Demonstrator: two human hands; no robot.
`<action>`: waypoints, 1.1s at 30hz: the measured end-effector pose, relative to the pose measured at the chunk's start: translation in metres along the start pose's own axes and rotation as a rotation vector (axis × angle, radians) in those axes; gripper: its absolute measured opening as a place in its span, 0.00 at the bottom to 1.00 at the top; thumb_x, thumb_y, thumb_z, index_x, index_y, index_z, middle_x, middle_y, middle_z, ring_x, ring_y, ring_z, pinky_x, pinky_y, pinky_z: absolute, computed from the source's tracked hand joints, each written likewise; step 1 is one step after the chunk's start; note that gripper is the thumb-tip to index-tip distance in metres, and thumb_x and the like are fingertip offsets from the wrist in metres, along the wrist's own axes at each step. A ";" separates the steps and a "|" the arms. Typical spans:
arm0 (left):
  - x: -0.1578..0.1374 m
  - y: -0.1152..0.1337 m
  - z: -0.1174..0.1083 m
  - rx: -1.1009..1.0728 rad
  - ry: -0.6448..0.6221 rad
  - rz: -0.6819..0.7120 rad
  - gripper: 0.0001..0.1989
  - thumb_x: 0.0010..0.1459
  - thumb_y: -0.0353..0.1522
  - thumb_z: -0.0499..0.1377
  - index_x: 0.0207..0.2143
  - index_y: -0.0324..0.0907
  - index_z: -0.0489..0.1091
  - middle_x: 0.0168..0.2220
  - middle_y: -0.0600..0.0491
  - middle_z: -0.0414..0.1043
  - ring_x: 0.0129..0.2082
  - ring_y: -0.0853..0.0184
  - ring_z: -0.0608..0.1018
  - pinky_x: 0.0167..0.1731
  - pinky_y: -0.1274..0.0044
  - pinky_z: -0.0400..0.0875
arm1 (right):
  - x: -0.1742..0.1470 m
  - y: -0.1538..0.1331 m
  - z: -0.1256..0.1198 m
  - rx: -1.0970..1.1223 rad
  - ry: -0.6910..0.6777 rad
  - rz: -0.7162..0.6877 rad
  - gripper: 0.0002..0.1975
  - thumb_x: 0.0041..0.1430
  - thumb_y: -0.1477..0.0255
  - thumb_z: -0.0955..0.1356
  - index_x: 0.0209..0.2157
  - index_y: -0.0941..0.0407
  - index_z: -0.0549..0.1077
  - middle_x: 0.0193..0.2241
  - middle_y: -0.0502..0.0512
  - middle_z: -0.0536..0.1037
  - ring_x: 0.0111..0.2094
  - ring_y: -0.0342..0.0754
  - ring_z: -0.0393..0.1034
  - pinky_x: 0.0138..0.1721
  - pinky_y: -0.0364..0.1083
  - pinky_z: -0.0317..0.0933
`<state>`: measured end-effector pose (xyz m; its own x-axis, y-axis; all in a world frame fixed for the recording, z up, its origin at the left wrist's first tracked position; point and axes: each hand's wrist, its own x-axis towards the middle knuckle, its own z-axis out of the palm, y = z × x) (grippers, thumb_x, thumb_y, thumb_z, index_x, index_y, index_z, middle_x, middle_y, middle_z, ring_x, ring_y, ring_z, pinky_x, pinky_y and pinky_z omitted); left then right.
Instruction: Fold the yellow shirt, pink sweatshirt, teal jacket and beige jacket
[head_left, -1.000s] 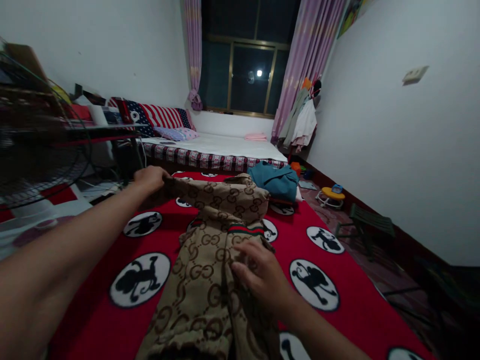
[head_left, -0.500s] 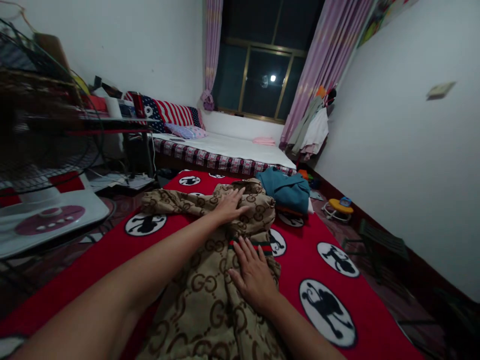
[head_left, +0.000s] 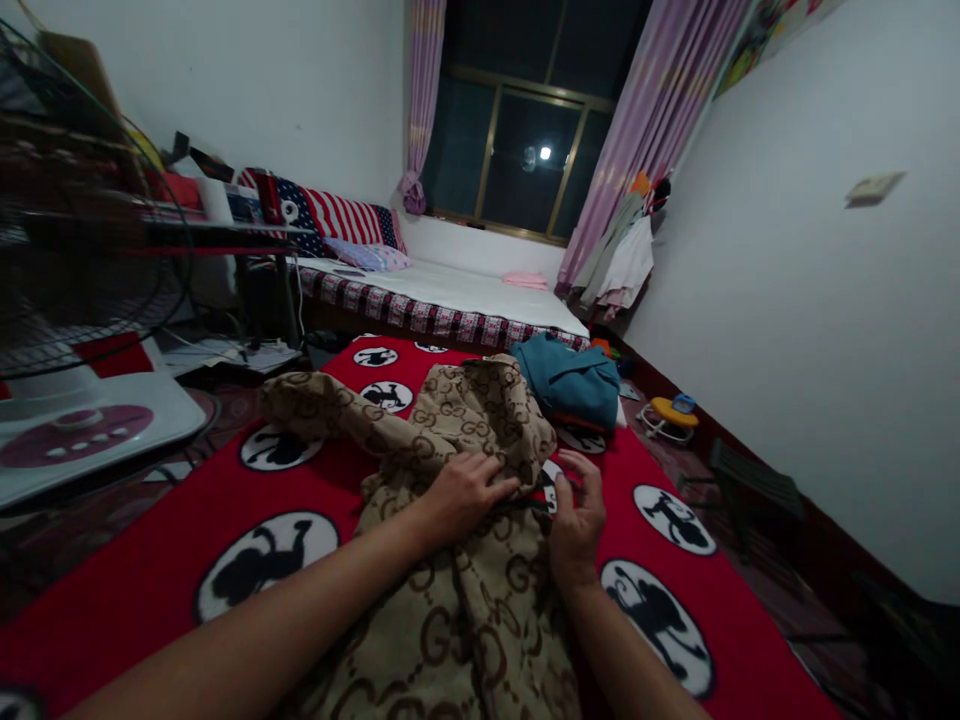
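A tan jacket (head_left: 420,610) with a brown letter pattern lies spread over a red blanket, one sleeve (head_left: 330,405) stretched out to the left. My left hand (head_left: 465,495) is on the middle of the jacket, its fingers bent and closed on a fold of the cloth. Just right of it, a dark band with a bit of red shows at the cloth's edge. My right hand (head_left: 577,525) is raised beside that band, fingers curved and thumb apart from them, with no cloth visible between. Beyond the jacket sits a folded teal garment (head_left: 574,385).
The red blanket (head_left: 172,560) bears white circles with dark figures. On the left stands a fan (head_left: 82,300) with a pale base, near a cluttered desk (head_left: 262,235). At the back is a bed (head_left: 450,285) under a window. A yellow stool (head_left: 671,412) stands on the right.
My left hand has come back nearer from the upper jacket and its fingers have bent. My right hand has lifted off the cloth and moved right. The jacket's upper part has shifted.
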<state>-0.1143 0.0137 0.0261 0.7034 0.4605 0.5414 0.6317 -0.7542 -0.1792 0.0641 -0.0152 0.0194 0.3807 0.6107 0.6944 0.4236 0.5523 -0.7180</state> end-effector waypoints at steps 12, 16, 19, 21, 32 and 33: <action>-0.009 0.005 0.017 -0.025 0.225 -0.045 0.06 0.63 0.31 0.55 0.41 0.44 0.70 0.32 0.53 0.70 0.35 0.65 0.71 0.37 0.71 0.62 | 0.162 0.009 0.061 -0.750 -0.800 -0.440 0.28 0.47 0.87 0.61 0.45 0.48 0.77 0.56 0.55 0.66 0.47 0.49 0.69 0.43 0.46 0.65; -0.011 0.006 0.010 -0.054 0.271 -0.103 0.05 0.61 0.31 0.56 0.39 0.44 0.71 0.33 0.53 0.71 0.36 0.64 0.71 0.40 0.70 0.63 | 0.195 0.010 0.074 -0.837 -1.272 -0.681 0.27 0.48 0.85 0.65 0.47 0.46 0.77 0.65 0.49 0.53 0.62 0.55 0.53 0.56 0.52 0.57; -0.011 0.001 0.002 -0.079 0.258 -0.250 0.06 0.57 0.33 0.60 0.37 0.43 0.71 0.41 0.51 0.72 0.44 0.59 0.71 0.47 0.66 0.61 | 0.218 0.015 0.078 -1.000 -1.306 -0.605 0.20 0.46 0.82 0.68 0.38 0.48 0.80 0.61 0.50 0.63 0.63 0.56 0.51 0.56 0.50 0.56; -0.011 -0.011 -0.002 -0.081 0.242 -0.383 0.06 0.57 0.34 0.60 0.37 0.41 0.71 0.42 0.49 0.73 0.45 0.58 0.71 0.50 0.65 0.60 | 0.230 0.022 0.077 -1.123 -1.144 -0.470 0.16 0.44 0.79 0.70 0.35 0.49 0.81 0.56 0.51 0.69 0.59 0.57 0.56 0.53 0.49 0.59; -0.026 -0.069 -0.011 -0.094 0.331 -0.704 0.15 0.65 0.40 0.49 0.40 0.42 0.70 0.40 0.47 0.75 0.43 0.59 0.74 0.46 0.66 0.61 | 0.143 0.038 0.068 -0.603 -0.276 -0.474 0.17 0.53 0.80 0.60 0.42 0.57 0.73 0.47 0.59 0.72 0.52 0.52 0.63 0.53 0.52 0.56; -0.027 -0.067 -0.013 -0.121 0.335 -0.650 0.16 0.65 0.41 0.49 0.41 0.42 0.70 0.41 0.47 0.75 0.44 0.59 0.73 0.47 0.66 0.61 | 0.128 0.038 0.065 -0.540 -0.367 -0.539 0.14 0.54 0.79 0.60 0.39 0.56 0.73 0.45 0.58 0.74 0.50 0.52 0.65 0.53 0.51 0.56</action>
<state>-0.1797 0.0458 0.0342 0.0505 0.6792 0.7323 0.8328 -0.4334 0.3445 0.0760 0.1208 0.0780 -0.2375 0.5390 0.8081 0.8409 0.5306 -0.1068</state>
